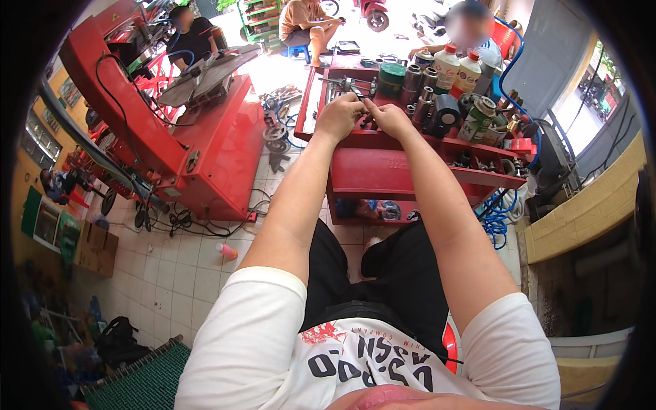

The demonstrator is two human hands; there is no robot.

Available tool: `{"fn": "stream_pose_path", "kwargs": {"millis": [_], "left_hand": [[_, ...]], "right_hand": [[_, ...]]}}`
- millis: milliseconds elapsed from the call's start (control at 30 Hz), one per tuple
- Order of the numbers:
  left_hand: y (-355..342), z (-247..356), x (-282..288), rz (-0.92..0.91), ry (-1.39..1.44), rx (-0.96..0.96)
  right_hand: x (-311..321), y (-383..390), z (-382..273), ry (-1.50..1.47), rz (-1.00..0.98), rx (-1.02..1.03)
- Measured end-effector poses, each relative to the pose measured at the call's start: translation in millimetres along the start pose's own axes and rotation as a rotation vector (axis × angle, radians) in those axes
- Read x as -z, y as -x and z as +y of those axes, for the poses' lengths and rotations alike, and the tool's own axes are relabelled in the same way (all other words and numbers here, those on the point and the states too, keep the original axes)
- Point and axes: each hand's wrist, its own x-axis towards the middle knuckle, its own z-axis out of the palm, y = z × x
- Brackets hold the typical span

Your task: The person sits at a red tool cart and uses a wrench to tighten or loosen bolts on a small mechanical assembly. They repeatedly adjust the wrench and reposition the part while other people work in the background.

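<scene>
Both of my hands reach out over the top tray of a red tool cart [383,167]. My left hand [338,117] and my right hand [389,117] meet fingertip to fingertip, pinching a small dark metal part [363,104] between them; the part is too small to make out. A metal tool with prongs [345,85] lies in the tray just beyond my left hand. Steel sockets [418,85] and a black cylinder [444,113] stand right of my right hand.
Bottles and cans [461,68] crowd the cart's right side. A big red machine [198,137] stands to the left on the tiled floor, with metal parts [277,133] and cables beside it. Three other people sit beyond. A blue coiled hose [495,215] hangs right of the cart.
</scene>
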Motion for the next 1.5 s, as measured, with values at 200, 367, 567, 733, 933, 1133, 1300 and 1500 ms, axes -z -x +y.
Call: {"fn": "stream_pose_path", "kwargs": {"millis": [200, 367, 567, 733, 933, 1133, 1300, 1500], "left_hand": [[0, 0, 0, -0.016, -0.036, -0.108], [-3, 1, -1, -0.037, -0.107, -0.212], [-2, 11, -2, 0.059, -0.016, 0.077], [-9, 1, 1, -0.212, 0.035, 0.45], [-24, -22, -13, -0.534, -0.075, 0.457], [-37, -23, -29, -0.665, -0.158, 0.626], [-28, -37, -37, -0.521, -0.223, 0.59], [-20, -17, -27, -0.202, -0.103, 0.613]], "right_hand": [[0, -11, 11, -0.177, -0.057, 0.025], [8, -4, 5, -0.267, -0.036, 0.02], [22, 2, 6, -0.622, -0.097, -0.142], [21, 1, 18, -0.667, 0.106, -0.179], [16, 1, 15, -0.539, 0.348, -0.15], [11, -9, 23, -0.078, 0.409, -0.126], [-2, -7, 12, 0.121, 0.442, -0.075], [1, 9, -4, 0.227, 0.357, -0.091]]}}
